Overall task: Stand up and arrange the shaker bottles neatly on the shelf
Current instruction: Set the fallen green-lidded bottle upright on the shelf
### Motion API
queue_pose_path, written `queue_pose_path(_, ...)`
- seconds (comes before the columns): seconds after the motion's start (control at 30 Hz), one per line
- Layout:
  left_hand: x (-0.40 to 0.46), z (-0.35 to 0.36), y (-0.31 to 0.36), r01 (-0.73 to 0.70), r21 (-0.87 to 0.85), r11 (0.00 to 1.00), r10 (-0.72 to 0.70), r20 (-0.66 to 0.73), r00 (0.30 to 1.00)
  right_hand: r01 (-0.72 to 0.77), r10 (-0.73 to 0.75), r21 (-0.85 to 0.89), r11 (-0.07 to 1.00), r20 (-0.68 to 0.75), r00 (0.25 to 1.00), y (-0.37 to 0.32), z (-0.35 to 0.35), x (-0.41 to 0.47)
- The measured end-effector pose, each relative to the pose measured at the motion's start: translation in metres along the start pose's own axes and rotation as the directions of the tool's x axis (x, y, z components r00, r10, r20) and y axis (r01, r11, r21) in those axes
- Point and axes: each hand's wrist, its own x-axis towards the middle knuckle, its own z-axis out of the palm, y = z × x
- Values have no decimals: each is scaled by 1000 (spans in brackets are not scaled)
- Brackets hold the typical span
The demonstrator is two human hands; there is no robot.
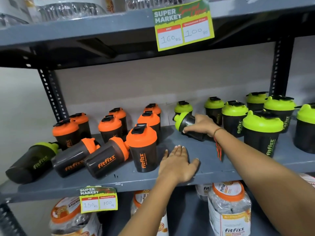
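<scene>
Shakers mostly upright; three (pixel 71 157) lie toppled lower left, right hand (pixel 202 125) grips a tilted green one (pixel 185 122), left hand (pixel 179 163) flat, empty.

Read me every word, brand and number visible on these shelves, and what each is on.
"SUPER MARKET", "160 Rs", "100 Rs": green and yellow price card on the upper shelf edge; its small headings are blurred.
"SUPER MARKET", "250 Rs", "100 Rs": smaller price card on the lower shelf edge.
"fitfizz": upright orange-lidded black shaker bottle; smaller print unreadable.
"fitfizz": clear orange-lidded jar below.
</scene>
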Motion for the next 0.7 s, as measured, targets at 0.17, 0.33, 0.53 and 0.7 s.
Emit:
queue_pose_path(0.17,0,0,0,-3,9,1000,3,1,1000,3,85,736,677,-82,993,7,3,-8)
queue_pose_path(0.33,0,-1,0,-5,16,1000,5,5,1000,20,18,845,534,-35,999,22,11,-16)
queue_pose_path(0.53,0,0,0,2,22,1000,-2,16,1000,6,-10,811,585,-1,1000,37,24,-21)
queue_pose_path(0.7,1,-1,0,5,27,1000,-5,16,1000,7,-4,765,644,-5,1000,35,25,-25)
